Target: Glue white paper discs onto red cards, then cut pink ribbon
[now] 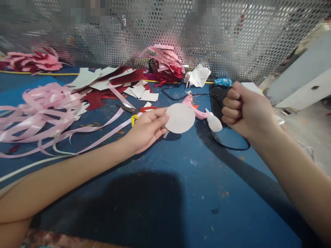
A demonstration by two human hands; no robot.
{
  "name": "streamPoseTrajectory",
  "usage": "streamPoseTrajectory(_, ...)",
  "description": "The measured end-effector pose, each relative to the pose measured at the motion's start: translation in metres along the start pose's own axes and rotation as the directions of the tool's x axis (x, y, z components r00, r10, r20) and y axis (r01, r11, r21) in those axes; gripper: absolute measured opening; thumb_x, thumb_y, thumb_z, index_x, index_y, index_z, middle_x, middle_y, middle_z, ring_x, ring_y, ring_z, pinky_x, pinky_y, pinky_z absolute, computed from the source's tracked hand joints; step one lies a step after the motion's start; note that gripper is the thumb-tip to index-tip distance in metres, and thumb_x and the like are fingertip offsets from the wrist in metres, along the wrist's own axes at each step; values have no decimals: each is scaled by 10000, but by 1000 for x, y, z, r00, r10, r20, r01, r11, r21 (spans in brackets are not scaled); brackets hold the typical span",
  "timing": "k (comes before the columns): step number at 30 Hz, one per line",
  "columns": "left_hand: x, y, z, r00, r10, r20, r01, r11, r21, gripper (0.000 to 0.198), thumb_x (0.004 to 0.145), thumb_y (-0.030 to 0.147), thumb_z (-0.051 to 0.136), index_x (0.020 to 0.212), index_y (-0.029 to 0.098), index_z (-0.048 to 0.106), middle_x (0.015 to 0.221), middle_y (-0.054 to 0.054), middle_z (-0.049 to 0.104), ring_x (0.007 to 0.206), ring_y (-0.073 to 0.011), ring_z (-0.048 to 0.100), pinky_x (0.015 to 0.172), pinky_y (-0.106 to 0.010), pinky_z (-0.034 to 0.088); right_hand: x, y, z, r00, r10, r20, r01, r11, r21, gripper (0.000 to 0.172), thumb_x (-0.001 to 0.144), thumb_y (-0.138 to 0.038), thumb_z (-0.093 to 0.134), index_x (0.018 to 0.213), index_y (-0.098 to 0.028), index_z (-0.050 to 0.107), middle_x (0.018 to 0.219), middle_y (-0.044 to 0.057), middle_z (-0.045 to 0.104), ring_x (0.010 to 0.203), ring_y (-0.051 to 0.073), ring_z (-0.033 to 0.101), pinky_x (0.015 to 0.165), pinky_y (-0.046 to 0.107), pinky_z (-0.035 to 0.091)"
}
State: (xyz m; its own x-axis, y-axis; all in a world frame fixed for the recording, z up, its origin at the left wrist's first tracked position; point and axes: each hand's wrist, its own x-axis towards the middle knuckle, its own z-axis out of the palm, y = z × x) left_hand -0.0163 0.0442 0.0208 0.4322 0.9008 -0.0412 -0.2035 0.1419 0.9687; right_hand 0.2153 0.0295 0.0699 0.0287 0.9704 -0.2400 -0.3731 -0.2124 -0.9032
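My left hand (147,129) pinches a pale round paper disc (180,118) by its left edge, holding it just above the blue table (181,179). My right hand (241,110) is raised to the right of the disc, curled into a fist; what it holds, if anything, is hidden. A pink glue gun (204,115) lies on the table between the disc and my right fist, its black cord (230,146) looping under that hand.
Pink ribbon (38,110) is heaped at the left. Red and white paper scraps (111,82) and scissors (129,109) lie behind my left hand. Pink and red pieces (167,63) and crumpled white paper (198,75) sit against the perforated metal wall (232,38). A black mat (218,94) lies behind my right hand.
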Motion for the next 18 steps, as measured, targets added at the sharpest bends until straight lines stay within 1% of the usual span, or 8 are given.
streamPoseTrajectory(3,2,0,-2,998,-45,-34,43,996,-80,218,861,160,555,1038,147,681,1024,-88,700,959,-202,654,868,-333,549,15,14,-6,992,122,-37,-123,992,-27,384,940,-363,369,594,-201,324,497,-85,117,385,53,71,365,214,66)
streamPoseTrajectory(5,5,-2,-4,999,-29,-37,25,993,-118,212,866,144,543,1029,145,679,1051,-92,694,1000,-209,645,891,-342,544,20,21,-8,986,166,-30,-168,984,-62,384,941,-353,353,590,-200,329,488,-87,127,374,51,77,357,209,73)
streamPoseTrajectory(8,11,-5,-9,999,29,-46,-35,988,-148,199,871,128,531,1008,145,675,1060,-88,693,1039,-209,633,914,-337,537,22,25,-11,983,184,7,-183,977,-111,378,934,-348,362,588,-198,334,488,-87,140,364,48,96,348,202,85)
streamPoseTrajectory(10,16,-7,-12,994,76,-77,-87,984,-155,187,870,119,524,981,140,673,1049,-87,697,1057,-209,627,925,-333,532,23,25,-13,984,177,16,-173,976,-135,375,932,-343,362,587,-198,334,489,-87,144,361,45,105,347,202,94)
streamPoseTrajectory(14,26,-8,-22,971,149,-184,-177,973,-147,186,868,97,506,948,136,669,1031,-79,701,1054,-198,629,924,-317,533,24,21,-18,992,123,15,-116,967,-227,370,928,-318,360,579,-196,343,484,-86,155,361,43,112,356,208,84)
streamPoseTrajectory(16,30,-8,-25,961,173,-216,-206,969,-140,191,869,95,503,953,137,669,1023,-74,702,1034,-190,636,904,-297,544,25,19,-21,998,65,20,-56,952,-302,363,904,-306,414,564,-193,351,482,-85,175,367,40,123,361,210,74)
streamPoseTrajectory(18,31,-8,-27,958,182,-221,-215,967,-137,188,868,99,506,955,135,669,1017,-78,703,1031,-193,637,895,-290,549,27,18,-24,1000,-19,23,25,940,-339,353,862,-291,491,547,-188,368,482,-84,198,376,37,136,361,211,75)
